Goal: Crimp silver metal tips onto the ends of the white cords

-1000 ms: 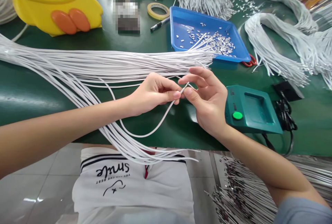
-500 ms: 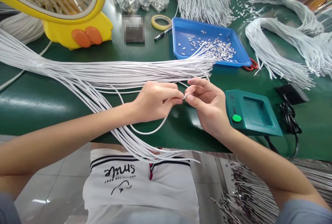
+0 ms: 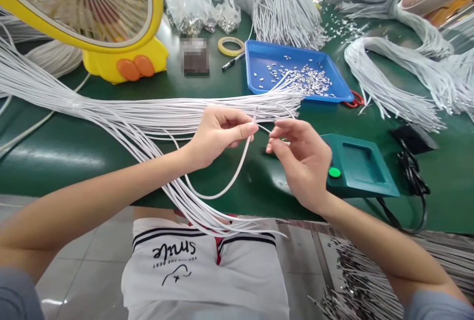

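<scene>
My left hand (image 3: 222,135) pinches a white cable (image 3: 237,174) between thumb and forefinger. Its short tip stands up above the fingertips, and the rest curves down in a loop over the table. Just to the right, my right hand (image 3: 299,159) is apart from that tip, its fingers curled toward the thumb; whatever lies between the fingertips is hidden. Another thin white strand passes by or behind these fingers, and I cannot tell if they touch it. Behind both hands lies a thick bundle of white cables (image 3: 166,112), its ends reaching the rim of a blue tray (image 3: 259,56).
Small metal pieces (image 3: 311,80) lie in the tray. A green device (image 3: 370,181) with a bright button sits at right, beside a black cord (image 3: 413,172). A yellow fan (image 3: 111,65), tape roll (image 3: 231,46), pen (image 3: 233,61) and more cable bundles (image 3: 396,73) surround the work area.
My hands have drawn apart; the right has let go of the cable tip and moved slightly right. The tip in my left hand now points upward. The view has shifted a little.
</scene>
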Action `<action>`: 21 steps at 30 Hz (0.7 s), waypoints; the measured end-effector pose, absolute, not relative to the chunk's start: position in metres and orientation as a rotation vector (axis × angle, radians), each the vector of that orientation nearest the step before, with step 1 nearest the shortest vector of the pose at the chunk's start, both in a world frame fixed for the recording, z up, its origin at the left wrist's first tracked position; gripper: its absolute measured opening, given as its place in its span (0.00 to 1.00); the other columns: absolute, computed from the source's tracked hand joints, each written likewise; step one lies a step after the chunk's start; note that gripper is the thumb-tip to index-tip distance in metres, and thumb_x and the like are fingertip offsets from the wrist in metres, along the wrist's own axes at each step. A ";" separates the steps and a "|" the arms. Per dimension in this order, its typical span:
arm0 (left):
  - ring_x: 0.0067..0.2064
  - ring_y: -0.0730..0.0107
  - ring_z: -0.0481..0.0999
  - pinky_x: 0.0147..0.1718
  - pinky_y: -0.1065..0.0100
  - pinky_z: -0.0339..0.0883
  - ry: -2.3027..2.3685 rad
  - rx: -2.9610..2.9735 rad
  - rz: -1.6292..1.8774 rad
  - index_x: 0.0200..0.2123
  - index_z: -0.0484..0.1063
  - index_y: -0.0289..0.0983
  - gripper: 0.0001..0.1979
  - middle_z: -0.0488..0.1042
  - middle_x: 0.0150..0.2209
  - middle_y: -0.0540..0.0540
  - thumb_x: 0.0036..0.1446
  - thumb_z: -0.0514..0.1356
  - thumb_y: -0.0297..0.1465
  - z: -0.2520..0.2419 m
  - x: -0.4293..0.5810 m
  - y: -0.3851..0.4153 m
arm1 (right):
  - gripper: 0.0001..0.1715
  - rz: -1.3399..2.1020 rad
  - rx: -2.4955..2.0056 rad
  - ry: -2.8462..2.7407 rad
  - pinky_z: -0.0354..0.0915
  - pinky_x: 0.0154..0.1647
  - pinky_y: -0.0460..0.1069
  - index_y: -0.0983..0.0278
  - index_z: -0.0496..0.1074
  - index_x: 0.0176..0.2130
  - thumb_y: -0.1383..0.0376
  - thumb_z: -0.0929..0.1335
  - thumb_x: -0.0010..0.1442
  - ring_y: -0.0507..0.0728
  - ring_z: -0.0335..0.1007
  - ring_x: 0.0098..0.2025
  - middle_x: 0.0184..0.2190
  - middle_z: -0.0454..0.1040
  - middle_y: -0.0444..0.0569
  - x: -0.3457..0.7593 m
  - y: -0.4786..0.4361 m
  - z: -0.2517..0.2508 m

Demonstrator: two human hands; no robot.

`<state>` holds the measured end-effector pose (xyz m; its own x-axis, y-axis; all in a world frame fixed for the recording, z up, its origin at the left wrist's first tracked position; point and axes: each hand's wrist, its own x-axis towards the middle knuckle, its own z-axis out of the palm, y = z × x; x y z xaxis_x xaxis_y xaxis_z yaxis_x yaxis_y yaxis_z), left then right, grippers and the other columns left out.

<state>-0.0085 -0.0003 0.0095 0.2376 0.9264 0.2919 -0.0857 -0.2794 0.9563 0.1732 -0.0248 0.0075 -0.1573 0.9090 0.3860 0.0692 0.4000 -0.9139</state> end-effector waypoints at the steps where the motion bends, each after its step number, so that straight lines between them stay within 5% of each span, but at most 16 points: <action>1: 0.18 0.83 0.61 0.17 0.75 0.53 0.782 1.321 1.151 0.25 0.75 0.31 0.15 0.72 0.22 0.49 0.51 0.68 0.38 0.012 -0.008 -0.002 | 0.17 0.734 -0.886 -1.648 0.70 0.34 0.49 0.54 0.72 0.48 0.70 0.69 0.60 0.52 0.70 0.38 0.37 0.72 0.45 0.174 -0.024 0.007; 8: 0.16 0.86 0.60 0.16 0.79 0.52 0.573 0.892 0.888 0.23 0.78 0.30 0.11 0.71 0.18 0.48 0.46 0.72 0.32 0.012 -0.007 -0.004 | 0.16 -0.310 -0.847 -2.046 0.68 0.42 0.56 0.51 0.72 0.49 0.66 0.69 0.61 0.59 0.70 0.40 0.37 0.75 0.49 0.177 -0.012 0.006; 16: 0.15 0.86 0.62 0.14 0.80 0.52 0.590 0.832 0.811 0.20 0.77 0.29 0.14 0.72 0.18 0.48 0.42 0.74 0.33 0.012 -0.002 -0.006 | 0.10 -0.401 -0.852 -2.093 0.68 0.42 0.54 0.51 0.75 0.41 0.66 0.67 0.64 0.58 0.70 0.43 0.37 0.76 0.48 0.181 -0.008 -0.001; 21: 0.16 0.86 0.63 0.14 0.81 0.53 0.618 0.844 0.802 0.20 0.76 0.29 0.15 0.71 0.17 0.48 0.42 0.74 0.34 0.011 -0.003 -0.005 | 0.14 -0.407 -0.784 -2.111 0.70 0.43 0.55 0.52 0.72 0.48 0.66 0.67 0.63 0.59 0.71 0.43 0.39 0.76 0.49 0.181 -0.005 0.005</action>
